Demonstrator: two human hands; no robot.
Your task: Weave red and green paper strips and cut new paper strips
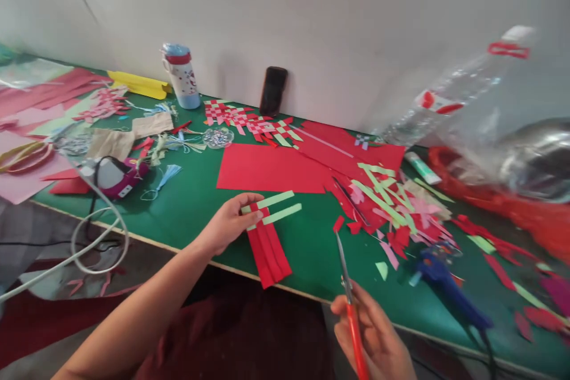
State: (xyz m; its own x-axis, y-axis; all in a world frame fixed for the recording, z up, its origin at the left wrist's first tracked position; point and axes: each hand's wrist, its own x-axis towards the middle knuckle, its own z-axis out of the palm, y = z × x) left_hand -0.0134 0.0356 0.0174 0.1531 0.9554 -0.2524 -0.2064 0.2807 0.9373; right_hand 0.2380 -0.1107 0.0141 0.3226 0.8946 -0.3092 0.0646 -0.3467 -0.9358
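My left hand (234, 221) pinches the top of a small woven paper piece, made of red paper strips (269, 255) crossed by light green paper strips (282, 212). The green ends stick out to the right, and the red strips hang down to the table's front edge. In my right hand (371, 332) is a pair of scissors (354, 326) with red-orange handles, its blades pointing up and away from me and looking closed. A red paper sheet (271, 167) lies flat beyond my left hand. Green, pink and red paper scraps (392, 202) are heaped beyond the scissors.
A blue glue gun (449, 285) lies at the right, near a red plastic bag (481, 190) and a leaning clear bottle (463, 86). Along the wall stand a phone (273, 91) and a drinking flask (181, 77). White cable (122, 231) loops over the left edge.
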